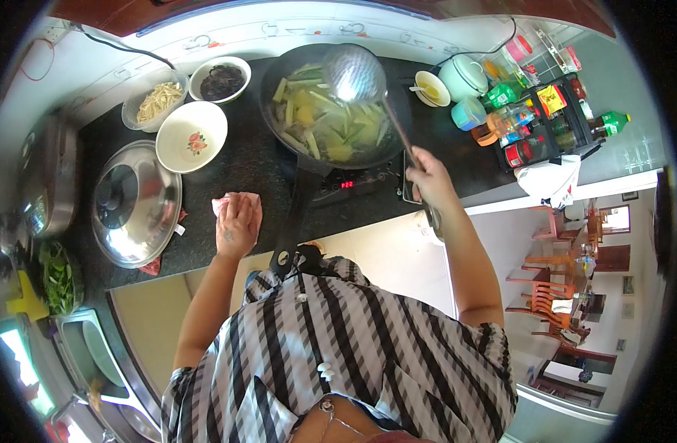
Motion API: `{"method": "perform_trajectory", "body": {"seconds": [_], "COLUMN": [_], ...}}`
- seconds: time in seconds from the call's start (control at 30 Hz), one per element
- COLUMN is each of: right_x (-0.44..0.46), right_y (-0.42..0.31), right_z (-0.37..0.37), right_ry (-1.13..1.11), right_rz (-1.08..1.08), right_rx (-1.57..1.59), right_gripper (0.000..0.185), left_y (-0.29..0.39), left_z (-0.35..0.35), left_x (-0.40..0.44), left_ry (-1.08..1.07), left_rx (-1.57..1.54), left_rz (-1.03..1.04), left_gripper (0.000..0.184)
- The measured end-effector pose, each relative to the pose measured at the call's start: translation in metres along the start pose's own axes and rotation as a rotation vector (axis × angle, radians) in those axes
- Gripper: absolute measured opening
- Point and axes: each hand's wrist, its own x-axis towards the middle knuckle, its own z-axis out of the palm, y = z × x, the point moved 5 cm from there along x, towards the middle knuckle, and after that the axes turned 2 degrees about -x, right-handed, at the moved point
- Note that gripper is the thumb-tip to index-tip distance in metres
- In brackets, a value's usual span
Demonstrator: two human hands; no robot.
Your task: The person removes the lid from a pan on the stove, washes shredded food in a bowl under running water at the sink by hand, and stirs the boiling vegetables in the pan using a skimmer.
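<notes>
Ladle (355, 77): right hand (429, 179) wraps its long handle, so fingers sit clear of the wok's (301, 59) heat.
Cloth (256, 214): left hand (236, 224) leans over it, fingers slightly parted; gripping? Hard to tell.

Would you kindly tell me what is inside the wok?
The wok holds green and yellowish food pieces in liquid, which cover its bottom; the ladle in the right hand hides whatever lies beneath its bowl.
</notes>
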Motion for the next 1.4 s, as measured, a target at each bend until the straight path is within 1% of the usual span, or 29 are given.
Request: {"method": "perform_trajectory", "body": {"seconds": [0.07, 0.17, 0.2, 0.27, 0.3, 0.33, 0.37, 0.43, 0.53, 0.57, 0.67, 0.8, 0.87, 0.93, 1.03, 1.1, 1.17, 1.2, 1.27, 1.33, 1.4], "right_x": [0.019, 0.065, 0.077, 0.092, 0.095, 0.084, 0.084, 0.090, 0.082, 0.076, 0.054, 0.024, 0.005, -0.013, -0.038, -0.046, -0.046, -0.042, -0.034, -0.024, -0.008], "right_y": [-0.008, 0.007, 0.014, 0.021, 0.020, 0.007, 0.008, 0.016, 0.019, 0.016, 0.007, -0.006, -0.016, -0.025, -0.040, -0.037, -0.025, -0.016, -0.008, -0.002, 0.001], "right_z": [-0.010, -0.028, -0.030, -0.024, -0.021, -0.011, -0.004, 0.008, 0.018, 0.020, 0.024, 0.024, 0.021, 0.018, 0.020, 0.027, 0.034, 0.038, 0.038, 0.036, 0.026], "right_ry": [0.100, 0.194, 0.220, 0.205, 0.196, 0.113, 0.061, -0.154, -0.280, -0.296, -0.327, -0.303, -0.275, -0.243, -0.252, -0.315, -0.336, -0.343, -0.314, -0.265, -0.200], "right_rz": [-0.092, -0.205, -0.240, -0.255, -0.259, -0.091, -0.077, -0.041, 0.033, 0.028, 0.017, -0.017, 0.002, -0.016, 0.023, 0.080, 0.128, 0.115, 0.129, 0.135, 0.057], "right_rx": [-0.145, -0.433, -0.534, -0.556, -0.568, -0.372, -0.303, -0.079, 0.199, 0.217, 0.257, 0.181, 0.164, 0.110, 0.172, 0.245, 0.192, 0.150, 0.115, 0.107, 0.040], "right_gripper": [0.046, 0.047, 0.048, 0.047, 0.046, 0.045, 0.045, 0.044, 0.044, 0.045, 0.047, 0.047, 0.047, 0.049, 0.047, 0.045, 0.044, 0.043, 0.044, 0.044, 0.044], "left_y": [-0.006, -0.012, -0.013, -0.015, -0.015, -0.018, -0.021, -0.021, -0.021, -0.020, -0.015, -0.017, -0.018, -0.018, -0.015, -0.014, -0.015, -0.015, -0.015, -0.015, -0.013], "left_z": [0.000, -0.005, -0.005, -0.003, 0.000, 0.005, 0.010, 0.008, 0.010, 0.011, 0.001, 0.004, 0.004, 0.005, 0.000, -0.001, 0.000, 0.001, 0.000, -0.001, -0.005], "left_x": [0.000, 0.003, 0.004, 0.004, 0.003, 0.002, 0.000, 0.000, 0.000, 0.000, 0.004, 0.003, 0.002, 0.002, 0.004, 0.005, 0.007, 0.008, 0.009, 0.011, 0.013], "left_ry": [-0.080, -0.180, -0.215, -0.281, -0.256, -0.232, -0.208, -0.252, -0.293, -0.303, -0.277, -0.241, -0.216, -0.254, -0.273, -0.261, -0.234, -0.213, -0.169, -0.178, -0.177], "left_rx": [-0.047, -0.247, -0.235, -0.216, -0.185, -0.154, -0.121, -0.164, -0.166, -0.158, -0.194, -0.164, -0.166, -0.141, -0.123, -0.115, -0.108, -0.129, -0.169, -0.191, -0.173], "left_rz": [0.117, -0.027, -0.074, -0.173, -0.111, -0.048, 0.015, -0.057, -0.113, -0.121, -0.173, -0.193, -0.199, -0.201, -0.211, -0.204, -0.186, -0.191, -0.202, -0.220, -0.253], "left_gripper": [0.044, 0.050, 0.053, 0.057, 0.058, 0.058, 0.059, 0.058, 0.060, 0.060, 0.060, 0.054, 0.051, 0.050, 0.048, 0.047, 0.046, 0.046, 0.047, 0.046, 0.045]}}
